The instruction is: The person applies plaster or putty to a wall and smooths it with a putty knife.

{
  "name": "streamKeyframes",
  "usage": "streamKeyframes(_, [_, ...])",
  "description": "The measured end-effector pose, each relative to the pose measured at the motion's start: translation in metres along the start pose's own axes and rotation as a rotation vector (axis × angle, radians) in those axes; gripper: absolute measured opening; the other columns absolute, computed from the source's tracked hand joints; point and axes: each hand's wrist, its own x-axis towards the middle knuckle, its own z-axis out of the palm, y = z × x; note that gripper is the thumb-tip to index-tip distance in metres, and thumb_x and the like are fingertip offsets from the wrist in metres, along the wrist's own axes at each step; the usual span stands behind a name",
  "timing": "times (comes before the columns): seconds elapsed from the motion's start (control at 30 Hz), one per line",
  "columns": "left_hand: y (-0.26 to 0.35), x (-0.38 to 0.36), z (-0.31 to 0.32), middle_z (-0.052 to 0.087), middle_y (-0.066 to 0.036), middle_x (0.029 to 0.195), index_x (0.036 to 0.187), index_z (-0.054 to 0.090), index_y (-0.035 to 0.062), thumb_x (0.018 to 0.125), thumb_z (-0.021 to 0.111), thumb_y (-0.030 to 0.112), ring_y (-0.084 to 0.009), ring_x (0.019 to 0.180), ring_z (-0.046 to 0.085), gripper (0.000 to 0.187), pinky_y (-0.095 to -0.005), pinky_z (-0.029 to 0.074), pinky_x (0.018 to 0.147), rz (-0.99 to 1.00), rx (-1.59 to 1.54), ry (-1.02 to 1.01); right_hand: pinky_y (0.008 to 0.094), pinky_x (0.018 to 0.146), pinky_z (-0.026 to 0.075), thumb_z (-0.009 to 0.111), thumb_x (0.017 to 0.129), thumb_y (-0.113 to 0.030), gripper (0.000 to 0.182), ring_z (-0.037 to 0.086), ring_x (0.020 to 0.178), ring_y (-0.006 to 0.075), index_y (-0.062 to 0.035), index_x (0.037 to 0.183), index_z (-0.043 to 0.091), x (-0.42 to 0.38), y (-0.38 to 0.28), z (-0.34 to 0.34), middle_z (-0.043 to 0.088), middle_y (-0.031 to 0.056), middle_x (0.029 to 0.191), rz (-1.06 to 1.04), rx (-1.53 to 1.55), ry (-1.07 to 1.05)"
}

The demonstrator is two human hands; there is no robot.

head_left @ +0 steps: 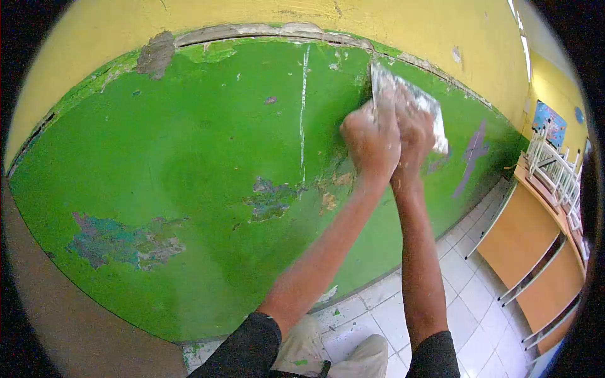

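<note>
A broad, flat scraper (433,108) with white smears on its metal blade is held against the green painted wall (208,138), just below the cracked ledge. My left hand (372,142) and my right hand (416,129) are closed side by side around it, somewhat blurred, and they hide its handle. The blade slants down to the right. Near my hands, the wall has a purple patch (476,151) to the right and a thin white vertical scratch (304,113) to the left. Peeled spots (271,200) with bluish and grey layers show lower down.
A broken grey ledge (271,31) divides the yellow upper wall (113,47) from the green part. On the right, orange-brown desks (523,246) stand with white-framed chairs (554,164) stacked on them. Green paint chips lie on the white tiled floor (463,277) by my legs.
</note>
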Motion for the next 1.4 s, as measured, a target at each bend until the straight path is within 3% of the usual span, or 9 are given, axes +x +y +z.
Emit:
streamKeyframes(0.1, [0.01, 0.018, 0.013, 0.046, -0.007, 0.051, 0.065, 0.055, -0.0048, 0.1, 0.06, 0.026, -0.0107, 0.053, 0.037, 0.046, -0.0374, 0.035, 0.048, 0.039, -0.015, 0.014, 0.0385, 0.09, 0.046, 0.066, 0.081, -0.016, 0.027, 0.066, 0.112, 0.027, -0.006, 0.104, 0.074, 0.02, 0.009, 0.004, 0.07, 0.0136, 0.12, 0.009, -0.051, 0.008])
streamKeyframes(0.17, [0.008, 0.011, 0.012, 0.051, -0.025, 0.055, 0.064, 0.057, -0.0047, 0.1, 0.055, 0.031, -0.0313, 0.045, 0.047, 0.051, -0.047, 0.038, 0.05, -0.007, -0.048, 0.032, 0.0407, 0.09, 0.047, 0.067, 0.08, -0.017, 0.029, 0.065, 0.11, 0.0291, -0.005, 0.105, 0.074, 0.008, 0.014, 0.005, 0.069, 0.0149, 0.121, -0.037, -0.034, 0.013])
streamKeyframes(0.33, [-0.02, -0.098, -0.057, 0.054, -0.019, 0.054, 0.065, 0.06, -0.0028, 0.098, 0.062, 0.024, -0.0116, 0.05, 0.048, 0.043, -0.0408, 0.038, 0.047, -0.257, 0.039, -0.042, 0.0439, 0.092, 0.046, 0.065, 0.081, -0.011, 0.023, 0.065, 0.115, 0.0304, -0.0062, 0.102, 0.074, -0.124, -0.03, -0.019, 0.071, 0.0144, 0.119, 0.143, 0.063, -0.051])
streamKeyframes(0.4, [-0.046, -0.152, -0.082, 0.054, -0.004, 0.056, 0.067, 0.057, -0.0028, 0.098, 0.063, 0.02, -0.0095, 0.055, 0.045, 0.039, -0.0353, 0.039, 0.049, -0.305, 0.064, -0.015, 0.0439, 0.092, 0.046, 0.065, 0.082, -0.011, 0.021, 0.064, 0.118, 0.0304, -0.007, 0.101, 0.074, -0.178, -0.044, -0.028, 0.071, 0.0146, 0.118, 0.18, 0.047, -0.082])
streamKeyframes(0.53, [-0.054, -0.168, -0.087, 0.054, -0.02, 0.056, 0.076, 0.066, -0.0033, 0.098, 0.062, 0.026, -0.0154, 0.049, 0.05, 0.037, -0.0401, 0.041, 0.049, -0.296, 0.155, -0.015, 0.0448, 0.093, 0.046, 0.066, 0.083, -0.012, 0.015, 0.062, 0.123, 0.0279, -0.007, 0.095, 0.074, -0.185, -0.047, -0.036, 0.072, 0.0145, 0.116, 0.176, 0.05, -0.188])
streamKeyframes(0.6, [-0.042, -0.145, -0.072, 0.052, -0.002, 0.057, 0.069, 0.058, -0.0031, 0.1, 0.06, 0.022, -0.0076, 0.058, 0.045, 0.039, -0.0332, 0.038, 0.05, -0.319, 0.152, -0.057, 0.0449, 0.095, 0.045, 0.066, 0.084, -0.012, 0.014, 0.062, 0.124, 0.0268, -0.0048, 0.093, 0.074, -0.152, -0.046, -0.037, 0.072, 0.0143, 0.115, 0.183, 0.046, -0.165])
streamKeyframes(0.97, [-0.069, -0.2, -0.101, 0.052, 0.0, 0.06, 0.07, 0.058, -0.0027, 0.099, 0.061, 0.019, -0.0067, 0.061, 0.042, 0.036, -0.0319, 0.037, 0.051, -0.393, 0.153, 0.007, 0.0428, 0.094, 0.046, 0.067, 0.085, -0.01, 0.018, 0.063, 0.122, 0.0302, -0.0021, 0.1, 0.074, -0.231, -0.057, -0.043, 0.073, 0.0128, 0.115, 0.206, 0.05, -0.241])
streamKeyframes(1.23, [-0.038, -0.126, -0.081, 0.053, -0.002, 0.061, 0.076, 0.061, -0.0041, 0.099, 0.06, 0.018, -0.0068, 0.061, 0.044, 0.033, -0.0327, 0.039, 0.051, -0.241, 0.076, -0.071, 0.043, 0.089, 0.045, 0.065, 0.086, -0.008, 0.009, 0.065, 0.119, 0.0334, -0.0024, 0.086, 0.071, -0.131, -0.055, -0.025, 0.073, 0.0163, 0.108, 0.162, 0.066, -0.131])
streamKeyframes(1.4, [-0.082, -0.233, -0.13, 0.053, 0.0, 0.062, 0.078, 0.063, -0.0037, 0.099, 0.061, 0.02, -0.0066, 0.063, 0.044, 0.032, -0.0327, 0.041, 0.053, -0.489, 0.237, -0.134, 0.0472, 0.093, 0.044, 0.067, 0.081, -0.009, 0.014, 0.06, 0.125, 0.0317, -0.0043, 0.093, 0.072, -0.261, -0.076, -0.056, 0.073, 0.0152, 0.107, 0.314, 0.038, -0.34])
